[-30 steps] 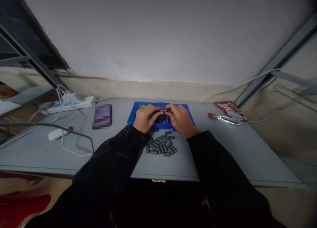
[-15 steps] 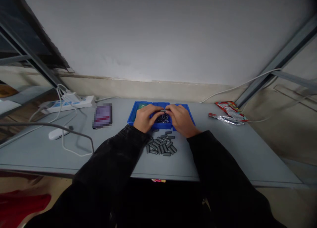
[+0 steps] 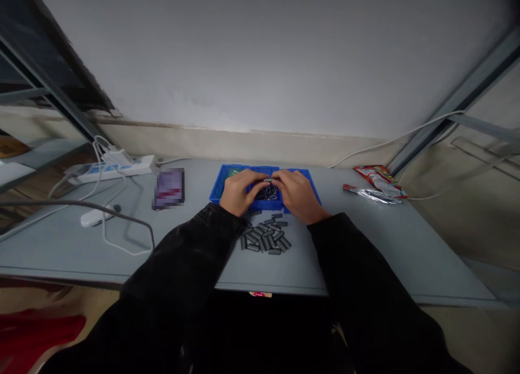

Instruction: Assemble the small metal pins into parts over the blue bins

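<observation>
Over the middle blue bin (image 3: pixel 266 205), my left hand (image 3: pixel 240 192) and my right hand (image 3: pixel 297 195) meet almost fingertip to fingertip. Between them they pinch a small grey cylinder (image 3: pixel 268 180), held level. Small dark metal screws (image 3: pixel 268 192) lie in the bin below. The left blue bin (image 3: pixel 215 192), partly behind my left hand, holds something green (image 3: pixel 233 172). My right hand partly covers the right blue bin (image 3: pixel 312 186), whose contents are hidden. Several grey cylinders (image 3: pixel 266 238) lie in a loose pile on the table just in front of the bins.
A blurred purple phone-like object (image 3: pixel 168 188) lies left of the bins. Farther left are a white power strip (image 3: pixel 117 169), cables and a white device (image 3: pixel 95 217). Red and silver wrappers (image 3: pixel 377 184) lie at the right. A wall rises behind the table (image 3: pixel 365 249).
</observation>
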The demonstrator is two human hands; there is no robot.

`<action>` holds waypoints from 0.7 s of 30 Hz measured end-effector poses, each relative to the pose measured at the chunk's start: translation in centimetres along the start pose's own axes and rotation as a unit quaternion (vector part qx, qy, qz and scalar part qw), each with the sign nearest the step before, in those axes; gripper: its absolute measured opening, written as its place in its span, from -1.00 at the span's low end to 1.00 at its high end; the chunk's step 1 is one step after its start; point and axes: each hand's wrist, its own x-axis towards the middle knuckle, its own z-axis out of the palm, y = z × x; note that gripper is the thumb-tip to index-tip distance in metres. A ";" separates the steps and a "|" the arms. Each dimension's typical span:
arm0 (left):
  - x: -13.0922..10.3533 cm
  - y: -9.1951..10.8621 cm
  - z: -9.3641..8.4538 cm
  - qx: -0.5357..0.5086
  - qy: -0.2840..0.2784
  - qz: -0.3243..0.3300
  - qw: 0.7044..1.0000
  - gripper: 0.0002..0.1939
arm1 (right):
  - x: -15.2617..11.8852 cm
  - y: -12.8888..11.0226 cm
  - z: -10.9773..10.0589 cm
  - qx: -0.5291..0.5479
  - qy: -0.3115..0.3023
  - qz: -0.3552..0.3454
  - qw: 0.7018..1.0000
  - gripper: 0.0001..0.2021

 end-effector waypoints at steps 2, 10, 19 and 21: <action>0.0 0.0 0.0 -0.001 0.001 0.001 1.000 -0.85 | 0.0 0.0 0.0 -0.002 0.001 -0.003 1.000 -0.78; 0.0 0.0 0.0 -0.004 0.004 0.007 1.000 -0.85 | 0.1 -0.1 -0.1 0.001 0.003 -0.006 1.000 -0.78; -0.1 -0.2 0.1 0.000 0.003 0.015 1.000 -0.86 | 0.0 0.0 -0.1 0.002 0.004 -0.007 1.000 -0.79; -0.1 -0.2 0.1 0.002 0.003 0.015 1.000 -0.86 | 0.0 -0.1 -0.1 0.004 0.003 -0.006 1.000 -0.78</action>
